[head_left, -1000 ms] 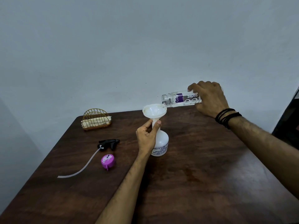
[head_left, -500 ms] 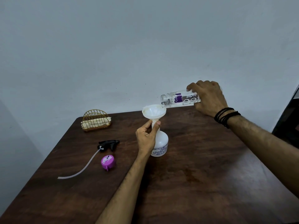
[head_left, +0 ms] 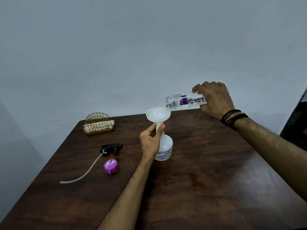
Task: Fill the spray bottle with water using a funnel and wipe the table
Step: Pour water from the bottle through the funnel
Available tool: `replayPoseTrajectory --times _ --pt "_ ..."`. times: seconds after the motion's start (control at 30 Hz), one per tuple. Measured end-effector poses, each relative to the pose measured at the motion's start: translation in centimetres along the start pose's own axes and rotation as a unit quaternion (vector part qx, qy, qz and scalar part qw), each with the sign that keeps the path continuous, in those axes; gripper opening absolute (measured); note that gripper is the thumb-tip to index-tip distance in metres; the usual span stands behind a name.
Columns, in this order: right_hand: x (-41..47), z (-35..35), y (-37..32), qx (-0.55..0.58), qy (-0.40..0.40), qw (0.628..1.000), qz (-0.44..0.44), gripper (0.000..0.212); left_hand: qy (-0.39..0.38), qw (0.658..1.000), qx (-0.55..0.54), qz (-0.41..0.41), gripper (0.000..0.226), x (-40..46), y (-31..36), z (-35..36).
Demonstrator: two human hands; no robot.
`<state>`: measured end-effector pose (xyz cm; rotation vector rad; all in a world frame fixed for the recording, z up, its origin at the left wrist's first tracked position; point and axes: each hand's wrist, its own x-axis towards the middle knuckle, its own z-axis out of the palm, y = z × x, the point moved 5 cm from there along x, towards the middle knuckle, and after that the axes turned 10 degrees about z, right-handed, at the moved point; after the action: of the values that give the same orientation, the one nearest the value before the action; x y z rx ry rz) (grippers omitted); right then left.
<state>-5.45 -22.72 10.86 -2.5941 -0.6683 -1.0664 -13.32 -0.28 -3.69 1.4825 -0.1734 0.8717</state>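
A white spray bottle stands on the dark wooden table with a white funnel seated in its neck. My left hand grips the bottle's neck just under the funnel. My right hand holds a clear water bottle with a purple label, tipped almost flat, its open mouth over the funnel's right rim. The black spray head with its long clear tube lies on the table to the left.
A purple cap lies near the spray head. A gold wire holder with folded cloths stands at the table's back left corner. The wall runs right behind the table. A dark object stands at the right edge.
The water bottle's mouth has stayed over the funnel and the bottle has tilted slightly further. My left hand has kept its grip on the spray bottle's neck.
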Motion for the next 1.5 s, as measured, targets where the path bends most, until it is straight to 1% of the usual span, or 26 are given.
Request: replayPoseTrajectory --times 0.17,0.2,0.3,0.6,0.7,0.8,0.87,0.93,1.3,1.5 --pt "0.1 -0.7 -0.3 0.006 0.005 1.000 -0.008 0.037 0.002 1.000 0.000 -0.004 0.008 0.0 0.0 0.0" --pt "0.1 -0.8 -0.4 0.006 0.007 1.000 -0.007 0.039 0.003 1.000 0.001 -0.005 0.008 0.0 0.0 0.0" --pt "0.2 -1.0 -0.6 0.012 0.006 1.000 -0.009 0.055 0.003 1.000 0.005 -0.006 0.010 0.0 -0.1 0.0" --pt "0.3 -1.1 -0.7 -0.003 0.009 1.000 -0.014 0.058 0.003 1.000 0.013 -0.009 0.014 0.0 -0.2 -0.1" --pt "0.4 -1.1 -0.7 -0.014 0.012 1.000 -0.025 0.052 0.004 1.000 0.011 -0.008 0.013 0.0 0.0 -0.1" --pt "0.7 -0.8 -0.3 -0.027 0.015 0.999 -0.029 0.038 0.004 1.000 0.009 -0.007 0.012 -0.1 0.0 -0.1" --pt "0.8 -0.5 -0.2 -0.035 0.008 0.999 -0.026 0.048 0.003 1.000 0.002 -0.007 0.009 -0.1 0.1 0.0" --pt "0.9 -0.5 -0.2 -0.042 0.009 0.999 -0.027 0.052 0.003 1.000 -0.001 -0.005 0.007 -0.1 0.2 0.0" --pt "1.3 -0.9 -0.6 -0.051 0.038 0.997 -0.049 0.051 0.001 1.000 -0.003 -0.006 0.007 -0.1 0.2 0.0" --pt "1.6 -0.9 -0.6 -0.070 0.042 0.995 -0.061 0.051 0.002 1.000 0.003 -0.003 0.012 -0.1 0.1 0.0"
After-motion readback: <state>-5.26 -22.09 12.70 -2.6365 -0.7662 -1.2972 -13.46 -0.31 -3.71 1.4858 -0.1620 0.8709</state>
